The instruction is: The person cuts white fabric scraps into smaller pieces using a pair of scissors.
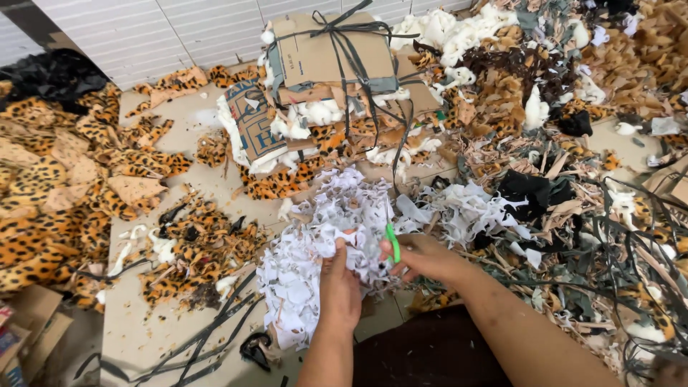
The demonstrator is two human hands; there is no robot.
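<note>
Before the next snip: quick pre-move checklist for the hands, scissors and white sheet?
1. Left hand grips the white cut-out sheet: ok.
2. Right hand holds the green-handled scissors: ok.
3. Blades point up and away from the body: ok.
4. Left fingers clear of the blades: cannot tell, the hands are close together and the blade tips blur into the sheet.
5. Sheet free of the leopard-print scraps: cannot tell, the edges overlap the pile.
6. Black straps clear of the hands: ok.
</note>
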